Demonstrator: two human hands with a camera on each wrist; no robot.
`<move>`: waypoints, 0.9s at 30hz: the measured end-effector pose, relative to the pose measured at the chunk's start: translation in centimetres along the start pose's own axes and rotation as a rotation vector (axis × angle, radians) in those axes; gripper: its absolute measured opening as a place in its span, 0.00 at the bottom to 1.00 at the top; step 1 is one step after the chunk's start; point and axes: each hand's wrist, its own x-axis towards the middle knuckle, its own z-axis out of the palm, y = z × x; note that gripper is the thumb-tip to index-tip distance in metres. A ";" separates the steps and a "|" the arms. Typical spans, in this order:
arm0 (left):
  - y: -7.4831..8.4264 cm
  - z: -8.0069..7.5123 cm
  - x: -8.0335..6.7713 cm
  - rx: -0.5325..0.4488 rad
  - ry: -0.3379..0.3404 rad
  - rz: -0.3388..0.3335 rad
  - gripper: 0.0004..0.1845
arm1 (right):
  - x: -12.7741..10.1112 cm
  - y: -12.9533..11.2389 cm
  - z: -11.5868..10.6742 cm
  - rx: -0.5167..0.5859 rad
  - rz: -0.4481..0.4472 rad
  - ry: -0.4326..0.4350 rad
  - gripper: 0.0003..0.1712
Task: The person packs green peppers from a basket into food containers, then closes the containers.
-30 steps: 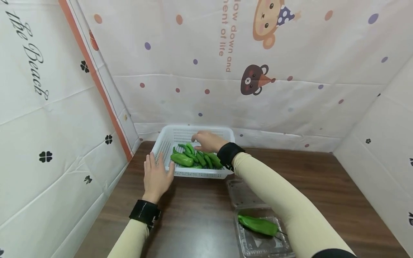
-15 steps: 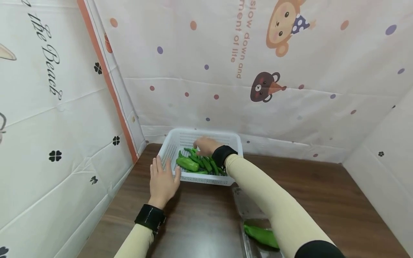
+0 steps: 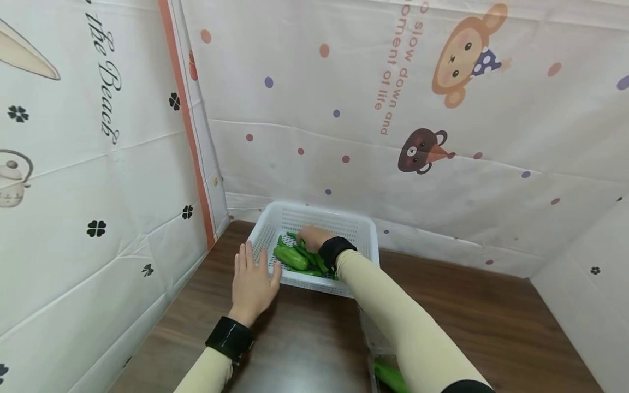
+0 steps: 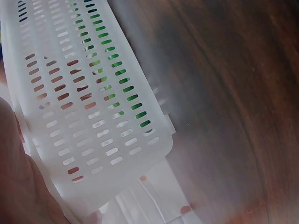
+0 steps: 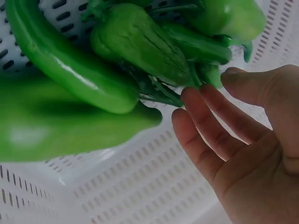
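Observation:
A white slotted plastic basket [image 3: 366, 229] holds several green peppers, among them a broad pale-green one [image 3: 291, 257] near the front left. My right hand [image 3: 314, 238] reaches down into the basket. In the right wrist view, its fingers [image 5: 217, 128] are extended, thumb apart, with the tips right at the stems beside a wrinkled green pepper [image 5: 140, 44]. A long, curved green pepper [image 5: 70, 70] lies to their left. My left hand [image 3: 253, 289], fingers straight and spread, rests against the basket's front left corner; in the left wrist view the slotted wall [image 4: 88, 135] fills much of the picture.
On the brown wood-grain table [image 3: 304, 338], a clear plastic container [image 3: 375, 333] lies partly under my right forearm, with a green pepper [image 3: 390, 376] in it. Printed white cloth walls [image 3: 295, 125] stand close behind the basket and on both sides.
My right hand has lowered deeper among the peppers in the basket. The left hand stays at the basket corner. The head view has shifted, and my forearm now covers more of the clear container.

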 end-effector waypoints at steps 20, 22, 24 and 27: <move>0.1 -0.2 0.0 0.030 0.022 0.011 0.34 | 0.6 0.0 1.2 -0.054 0.040 -0.027 0.27; 0.0 -0.2 0.1 0.030 0.013 0.006 0.34 | 0.7 -0.1 1.2 -0.065 0.023 -0.014 0.27; 0.0 -0.2 0.1 0.029 0.007 0.002 0.34 | 0.7 -0.2 1.2 -0.068 0.006 -0.011 0.27; -0.1 0.0 0.0 0.023 -0.002 -0.001 0.34 | 0.5 -0.5 1.4 -0.098 -0.024 -0.019 0.26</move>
